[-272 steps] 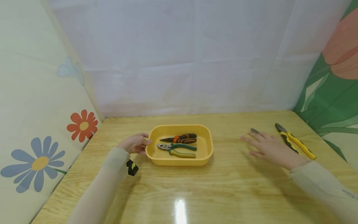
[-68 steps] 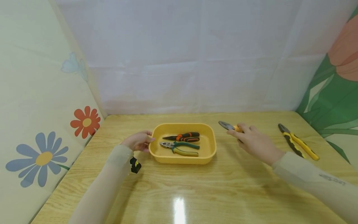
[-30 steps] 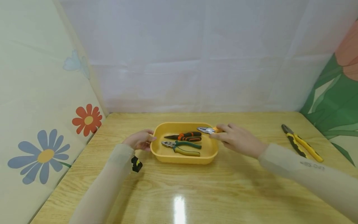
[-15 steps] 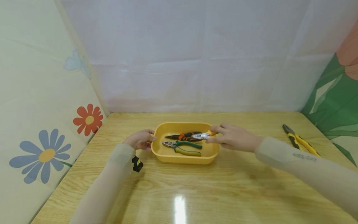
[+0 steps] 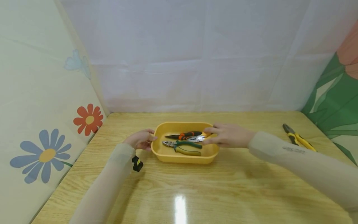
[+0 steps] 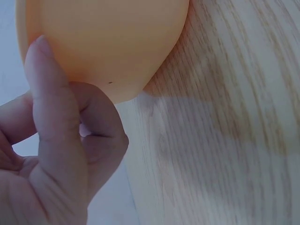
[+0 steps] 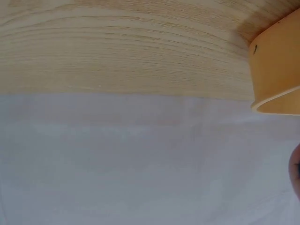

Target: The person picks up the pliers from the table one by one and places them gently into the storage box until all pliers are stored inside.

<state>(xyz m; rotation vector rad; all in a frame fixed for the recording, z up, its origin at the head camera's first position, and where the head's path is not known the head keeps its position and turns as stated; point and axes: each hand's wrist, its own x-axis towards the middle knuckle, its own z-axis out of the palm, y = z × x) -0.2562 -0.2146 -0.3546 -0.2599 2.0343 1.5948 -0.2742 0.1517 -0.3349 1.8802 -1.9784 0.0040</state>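
Observation:
My left hand [image 5: 139, 140] pinches the left end of a yellow plastic basket [image 5: 184, 160]. In the left wrist view its thumb [image 6: 56, 98] lies over the rim and the curled fingers are outside. At the basket's right end, my right hand [image 5: 230, 135] reaches over the rim and holds silver-headed pliers [image 5: 198, 138] by their orange handle, mostly hidden by the fingers. The pliers' head lies low in the basket, overlapping black-and-orange needle-nose pliers [image 5: 183, 136]. Nearer me in the basket are pliers with green and yellow handles [image 5: 186, 151].
Black-and-yellow pliers [image 5: 293, 137] lie on the wooden table [image 5: 223, 189] at the right, partly behind the right sleeve. A small black-and-yellow object [image 5: 137, 164] shows beside the left wrist. White cloth [image 5: 179, 62] hangs behind the table.
My right hand has carried the orange-handled pliers leftward from the table's right side and down into the basket. The left hand has kept its hold on the basket.

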